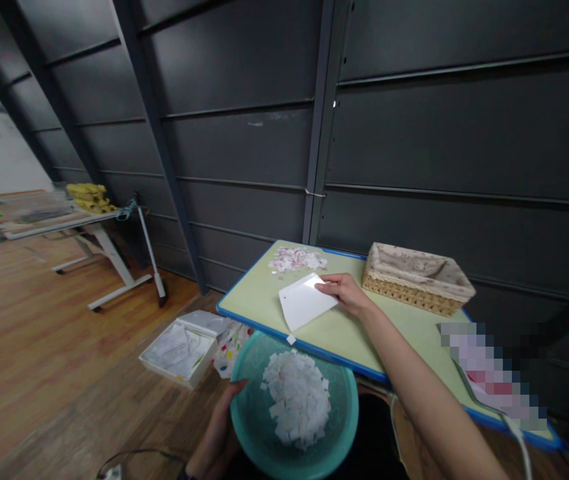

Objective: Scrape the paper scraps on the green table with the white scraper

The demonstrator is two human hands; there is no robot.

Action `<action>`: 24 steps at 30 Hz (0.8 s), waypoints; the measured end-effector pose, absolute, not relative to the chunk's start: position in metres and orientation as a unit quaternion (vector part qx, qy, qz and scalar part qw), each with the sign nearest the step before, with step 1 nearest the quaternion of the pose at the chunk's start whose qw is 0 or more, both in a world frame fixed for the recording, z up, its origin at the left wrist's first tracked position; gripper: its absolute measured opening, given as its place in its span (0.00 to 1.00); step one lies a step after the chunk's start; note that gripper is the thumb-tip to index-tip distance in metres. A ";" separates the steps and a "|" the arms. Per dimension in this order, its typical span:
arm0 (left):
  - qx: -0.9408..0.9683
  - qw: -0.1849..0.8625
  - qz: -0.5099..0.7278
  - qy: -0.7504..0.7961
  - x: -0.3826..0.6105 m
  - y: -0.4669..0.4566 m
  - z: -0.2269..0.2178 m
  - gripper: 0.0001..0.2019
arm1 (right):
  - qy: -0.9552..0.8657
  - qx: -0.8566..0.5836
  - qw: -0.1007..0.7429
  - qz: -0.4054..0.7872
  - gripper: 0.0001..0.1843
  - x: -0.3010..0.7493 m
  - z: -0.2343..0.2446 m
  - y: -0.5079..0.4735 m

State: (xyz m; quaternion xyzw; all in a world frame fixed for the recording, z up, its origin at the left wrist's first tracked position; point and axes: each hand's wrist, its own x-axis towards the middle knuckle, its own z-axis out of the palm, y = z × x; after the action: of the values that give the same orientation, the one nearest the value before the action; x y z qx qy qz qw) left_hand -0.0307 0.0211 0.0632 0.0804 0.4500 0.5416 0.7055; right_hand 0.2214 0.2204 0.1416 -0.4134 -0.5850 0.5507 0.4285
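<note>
My right hand (344,293) grips a flat white plastic scraper (304,305) by its right side, over the table (244,293) near its front edge. A small white paper piece (291,339) is at the blue table edge, just below the scraper's lower corner. Below that edge is a green plastic basket (248,427) with a heap of white paper scraps (298,400) inside. My left hand (219,420) is closed on the basket's left rim, its fingers partly hidden. Behind the scraper lies a loose pile of paper scraps (297,259), some with reddish marks.
A cloth-lined woven basket (409,299) stands at the table's back right. A blurred-out device (489,380) with a cable lies on the right end. On the floor at left are an open white box (179,350) and a dotted bag (229,350). Another table (64,223) stands farther left.
</note>
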 end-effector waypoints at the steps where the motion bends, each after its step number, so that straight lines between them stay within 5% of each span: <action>1: 0.081 0.705 0.540 0.453 -0.031 0.021 0.063 0.30 | -0.574 -0.413 0.443 0.551 0.22 0.222 0.141 0.222; 10: 0.111 0.691 0.554 0.451 -0.031 0.020 0.057 0.35 | -0.593 -0.408 0.399 0.569 0.24 0.222 0.140 0.220; 13: 0.118 0.699 0.550 0.441 -0.033 0.019 0.055 0.26 | -0.542 -0.401 0.480 0.561 0.28 0.222 0.143 0.221; 18: 0.127 0.698 0.538 0.455 -0.035 0.019 0.052 0.15 | -0.468 -0.481 0.652 0.353 0.35 0.231 0.144 0.232; 24: 0.131 0.693 0.541 0.458 -0.035 0.020 0.050 0.13 | -0.535 -0.538 0.613 0.219 0.33 0.235 0.139 0.236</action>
State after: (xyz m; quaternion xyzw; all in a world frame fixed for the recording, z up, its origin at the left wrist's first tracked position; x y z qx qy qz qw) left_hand -0.0347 0.0203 0.0498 0.1310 0.4581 0.5408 0.6932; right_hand 0.2354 0.2361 0.1391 -0.5383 -0.5349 0.2187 0.6134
